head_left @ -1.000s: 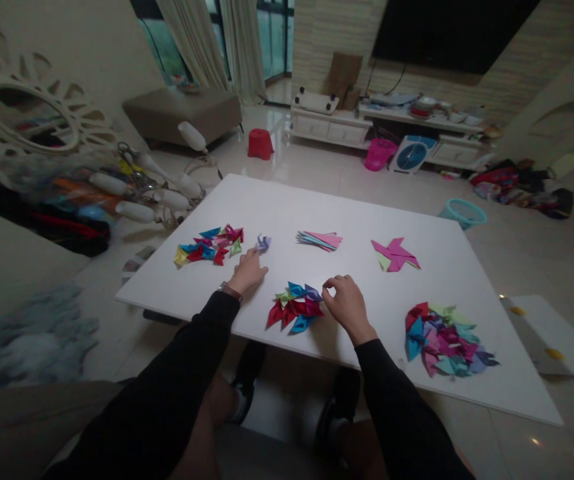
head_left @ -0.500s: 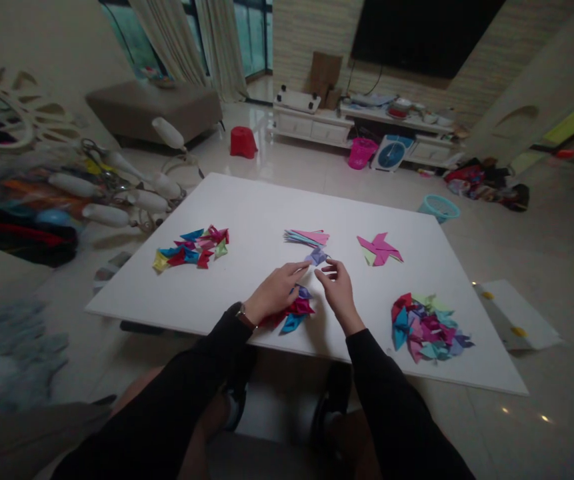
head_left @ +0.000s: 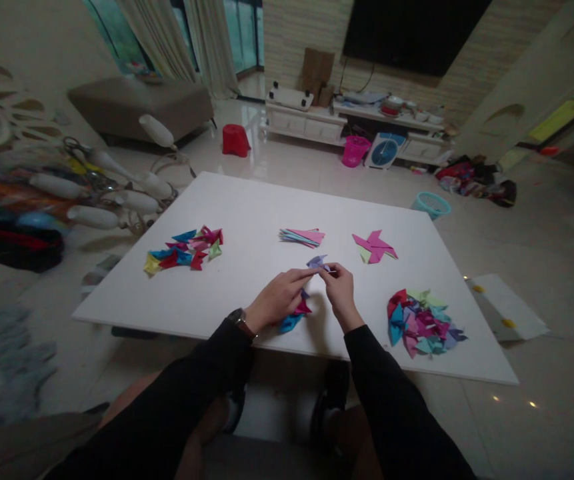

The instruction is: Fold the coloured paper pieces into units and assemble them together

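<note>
A small purple folded-paper piece (head_left: 317, 261) is between my fingertips, a little above the table. My left hand (head_left: 277, 297) reaches in from the left, its fingers pressed together at the near edge of the paper. On the other side my right hand (head_left: 341, 292) pinches it between thumb and fingers. Beneath my left hand lie several folded pieces in red, blue and purple (head_left: 293, 323), partly hidden by the palm. Just beyond the purple piece rests a fanned bundle of pink and blue folded strips (head_left: 303, 237).
The white table (head_left: 247, 207) also bears a pink and green paper pinwheel (head_left: 375, 247), a pile of colourful folded pieces (head_left: 424, 323) on the right and another group (head_left: 185, 249) on the left. A lamp with white shades (head_left: 97, 217) stands by the left edge.
My right fingers have closed in from slightly apart to a pinch on the purple paper. My left fingertips have met them there. The whole view has shifted slightly.
</note>
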`<state>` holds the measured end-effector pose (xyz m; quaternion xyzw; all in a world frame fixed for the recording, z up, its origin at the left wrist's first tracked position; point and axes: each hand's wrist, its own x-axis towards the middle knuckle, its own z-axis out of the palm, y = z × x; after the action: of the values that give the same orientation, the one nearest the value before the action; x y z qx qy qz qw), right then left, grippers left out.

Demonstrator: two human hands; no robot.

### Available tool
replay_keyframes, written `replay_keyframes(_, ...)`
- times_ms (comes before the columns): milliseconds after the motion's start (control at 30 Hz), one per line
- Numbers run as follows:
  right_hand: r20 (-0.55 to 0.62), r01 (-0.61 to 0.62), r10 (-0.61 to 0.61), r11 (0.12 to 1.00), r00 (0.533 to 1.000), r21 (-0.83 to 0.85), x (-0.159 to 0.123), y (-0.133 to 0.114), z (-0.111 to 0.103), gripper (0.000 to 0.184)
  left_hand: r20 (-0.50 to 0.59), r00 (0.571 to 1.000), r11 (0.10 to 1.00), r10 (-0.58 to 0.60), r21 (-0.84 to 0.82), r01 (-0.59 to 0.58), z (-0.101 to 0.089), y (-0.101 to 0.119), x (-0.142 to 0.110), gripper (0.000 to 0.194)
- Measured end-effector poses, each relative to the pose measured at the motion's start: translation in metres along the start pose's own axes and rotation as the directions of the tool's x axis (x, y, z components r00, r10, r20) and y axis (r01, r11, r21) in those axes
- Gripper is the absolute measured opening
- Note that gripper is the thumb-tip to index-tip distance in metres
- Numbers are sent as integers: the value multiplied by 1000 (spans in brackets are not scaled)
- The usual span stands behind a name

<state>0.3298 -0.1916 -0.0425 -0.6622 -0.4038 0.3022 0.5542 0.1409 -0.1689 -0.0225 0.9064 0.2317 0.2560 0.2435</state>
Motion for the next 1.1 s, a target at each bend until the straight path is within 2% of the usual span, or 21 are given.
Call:
replay_keyframes(100, -9, 33, -33, 998, 999, -46, -4, -3, 1, 27, -66, 998, 996, -13, -92, 7, 0, 4, -3, 39)
replay_keyframes(167, -16, 79, -81, 993, 997, -83, -7, -7, 2, 23, -200, 971, 975, -130, -201, 89, -1, 4, -3, 25)
replay_keyframes(233, -7, 145, -147, 983, 989, -110, -10, -13, 2, 20, -332, 885, 912, -325, -359, 201, -2, 2, 0, 18)
replay_keyframes(267, 4, 179, -180, 976, 984, -125, -12, -16, 2, 18, -354, 836, 862, -419, -445, 243, -2, -1, 2, 17)
replay_keyframes(300, 19, 209, -208, 968, 978, -142, -13, -19, 2, 17, -335, 801, 801, -496, -533, 274, -2, -4, 5, 19)
replay_keyframes(333, 34, 232, -229, 960, 973, -158, -15, -22, 2, 15, -275, 788, 730, -551, -616, 295, -2, -7, 7, 24)
replay_keyframes(400, 68, 262, -254, 949, 965, -175, -16, -26, 2, 13, -95, 805, 568, -585, -757, 323, -1, -12, 12, 34)
replay_keyframes(467, 105, 289, -274, 943, 956, -165, -17, -29, 2, 10, 52, 826, 416, -561, -845, 336, 1, -16, 14, 42)
replay_keyframes(533, 142, 313, -294, 939, 945, -139, -17, -30, 2, 9, 97, 828, 340, -552, -881, 330, 2, -18, 15, 45)
replay_keyframes(667, 174, 309, -287, 943, 942, -119, -18, -29, 3, 10, 98, 812, 343, -576, -872, 349, 3, -18, 13, 41)
replay_keyframes(767, 161, 280, -263, 955, 951, -98, -21, -28, 5, 13, 70, 816, 370, -574, -867, 334, 0, -16, 12, 41)
replay_keyframes(933, 174, 281, -267, 958, 948, -58, -26, -26, 8, 33, 14, 807, 385, -590, -874, 297, -1, -13, 9, 41)
replay_keyframes(1100, 249, 274, -251, 960, 936, -64, -28, -25, 8, 30, -18, 816, 403, -578, -876, 266, 3, -15, 9, 46)
